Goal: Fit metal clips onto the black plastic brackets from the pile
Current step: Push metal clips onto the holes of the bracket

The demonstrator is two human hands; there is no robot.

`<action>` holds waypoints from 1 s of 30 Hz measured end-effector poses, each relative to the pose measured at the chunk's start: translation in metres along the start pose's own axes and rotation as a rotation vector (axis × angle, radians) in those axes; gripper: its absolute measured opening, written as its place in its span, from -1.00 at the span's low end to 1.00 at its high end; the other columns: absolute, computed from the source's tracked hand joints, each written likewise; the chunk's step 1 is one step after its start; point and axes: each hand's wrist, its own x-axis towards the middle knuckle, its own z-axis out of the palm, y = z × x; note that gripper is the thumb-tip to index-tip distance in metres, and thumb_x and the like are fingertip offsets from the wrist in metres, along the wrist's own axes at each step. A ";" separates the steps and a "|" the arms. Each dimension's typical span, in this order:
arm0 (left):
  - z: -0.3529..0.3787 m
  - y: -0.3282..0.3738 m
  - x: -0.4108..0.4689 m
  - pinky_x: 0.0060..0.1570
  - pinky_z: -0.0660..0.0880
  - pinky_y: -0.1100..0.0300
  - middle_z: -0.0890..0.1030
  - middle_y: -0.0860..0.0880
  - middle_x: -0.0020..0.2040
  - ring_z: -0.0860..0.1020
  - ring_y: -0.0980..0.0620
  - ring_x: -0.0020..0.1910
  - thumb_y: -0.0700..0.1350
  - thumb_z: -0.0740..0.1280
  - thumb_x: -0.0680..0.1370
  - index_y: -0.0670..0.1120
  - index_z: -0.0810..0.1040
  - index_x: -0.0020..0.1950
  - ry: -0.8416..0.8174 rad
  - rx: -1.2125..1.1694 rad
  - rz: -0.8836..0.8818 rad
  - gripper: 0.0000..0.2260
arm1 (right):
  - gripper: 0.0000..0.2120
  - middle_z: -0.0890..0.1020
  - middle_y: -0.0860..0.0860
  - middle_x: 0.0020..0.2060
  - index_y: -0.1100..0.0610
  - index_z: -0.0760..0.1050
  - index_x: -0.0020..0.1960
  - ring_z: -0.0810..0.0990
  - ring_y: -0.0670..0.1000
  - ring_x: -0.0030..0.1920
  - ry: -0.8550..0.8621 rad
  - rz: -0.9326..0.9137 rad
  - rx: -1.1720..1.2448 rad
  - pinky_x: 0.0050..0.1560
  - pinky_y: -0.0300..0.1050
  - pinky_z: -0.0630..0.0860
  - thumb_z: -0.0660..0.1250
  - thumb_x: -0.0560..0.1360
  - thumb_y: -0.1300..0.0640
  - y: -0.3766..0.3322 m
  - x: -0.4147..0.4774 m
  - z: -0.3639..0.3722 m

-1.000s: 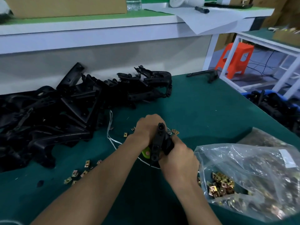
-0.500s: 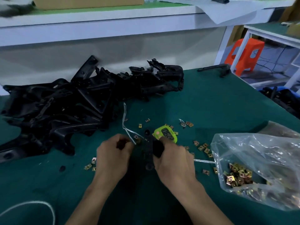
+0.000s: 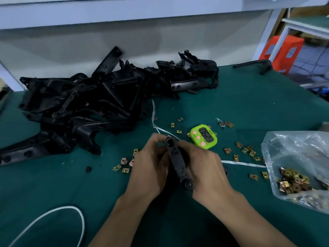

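Change: bracket was lifted and turned lengthwise, over the bench middle.
Left hand: fingers were pinched on its far end, perhaps seating a clip.
Right hand: fingers were curled round it.

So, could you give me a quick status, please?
Left hand and right hand both hold one black bracket. Whether clipped: cannot tell. Green timer just beyond, nothing blocking.

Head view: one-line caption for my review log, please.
Left hand and right hand grip one black plastic bracket above the green mat, beside the bracket pile, green timer and loose metal clips.
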 end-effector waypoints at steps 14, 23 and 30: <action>0.005 -0.002 0.000 -0.36 0.43 0.39 0.64 0.20 -0.33 0.59 0.23 -0.36 -0.12 0.33 0.35 0.14 0.54 -0.21 0.049 0.070 -0.083 -0.86 | -0.61 0.58 -0.13 -0.33 -0.18 0.47 0.10 0.57 0.06 -0.25 0.004 0.025 0.033 -0.30 -0.15 0.44 0.43 0.33 0.10 0.009 0.005 0.001; 0.002 0.004 0.001 -0.23 0.43 0.50 0.67 0.31 -0.25 0.62 0.35 -0.23 -0.31 0.53 0.40 0.14 0.64 -0.10 -0.065 0.113 -0.060 -0.67 | -0.72 0.63 -0.08 -0.30 -0.11 0.58 0.03 0.60 0.09 -0.22 0.054 -0.003 0.075 -0.19 -0.04 0.56 0.41 0.34 0.11 0.017 0.007 -0.003; 0.002 0.003 0.000 -0.20 0.46 0.48 0.68 0.31 -0.17 0.63 0.37 -0.16 -0.31 0.46 0.49 0.06 0.67 -0.05 -0.043 0.130 -0.049 -0.75 | -0.72 0.47 -0.14 -0.38 -0.13 0.57 0.06 0.56 0.11 -0.21 0.059 0.010 -0.022 -0.26 -0.12 0.33 0.42 0.37 0.07 0.014 0.006 -0.004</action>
